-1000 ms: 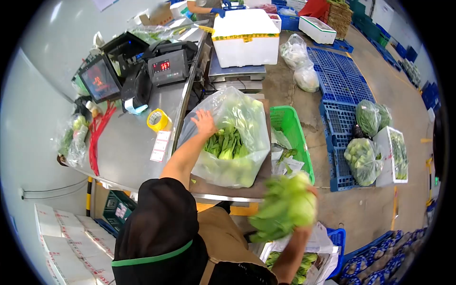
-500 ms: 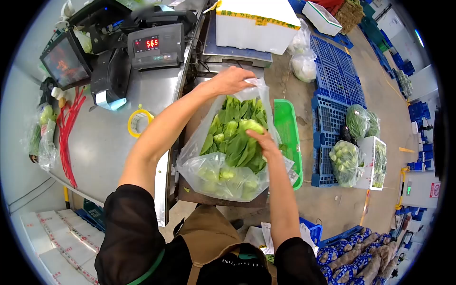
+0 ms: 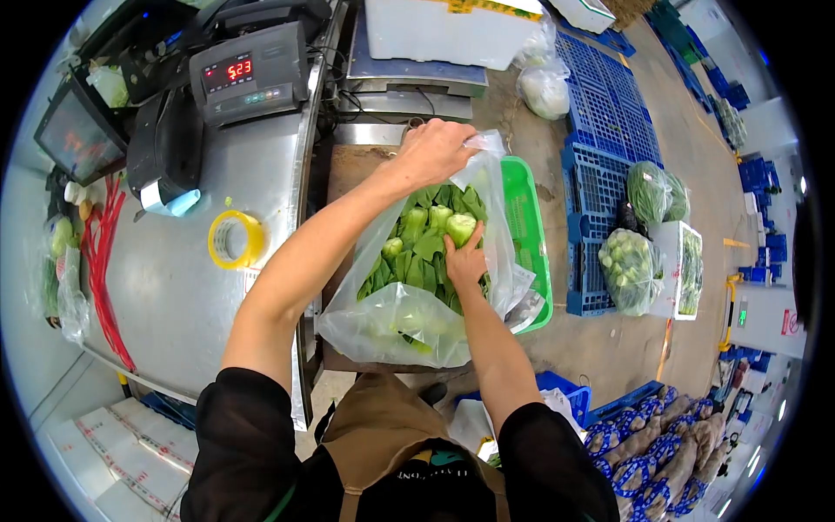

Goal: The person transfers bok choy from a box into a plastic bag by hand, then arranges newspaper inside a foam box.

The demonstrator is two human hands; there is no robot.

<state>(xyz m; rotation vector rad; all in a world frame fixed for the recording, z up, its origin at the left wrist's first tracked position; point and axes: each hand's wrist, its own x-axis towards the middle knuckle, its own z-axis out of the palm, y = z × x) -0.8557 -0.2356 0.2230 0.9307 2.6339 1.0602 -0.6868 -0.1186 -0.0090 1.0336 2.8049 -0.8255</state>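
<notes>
A clear plastic bag (image 3: 383, 324) full of leafy green bok choy (image 3: 417, 270) lies open in front of me. My left hand (image 3: 435, 150) is closed on the bag's far rim and pulls it up. Inside the bag, my right hand (image 3: 467, 261) has its fingers around the pale base of one bok choy (image 3: 460, 229). Other bok choy lie packed beneath and beside it, partly hidden by the plastic. A green plastic crate (image 3: 541, 270) stands just right of the bag, partly covered by it.
On the steel counter (image 3: 174, 296) at left are a scale display (image 3: 250, 74), yellow tape (image 3: 237, 239) and red ties (image 3: 100, 278). A white foam box (image 3: 448, 39) sits on a platform scale beyond the bag. Blue pallets (image 3: 609, 113) and bagged vegetables (image 3: 631, 271) occupy the floor at right.
My right hand has moved slightly back and left within the bag, with a bok choy at its fingers. My left hand still holds the rim. The display's red digits differ, and the view has shifted.
</notes>
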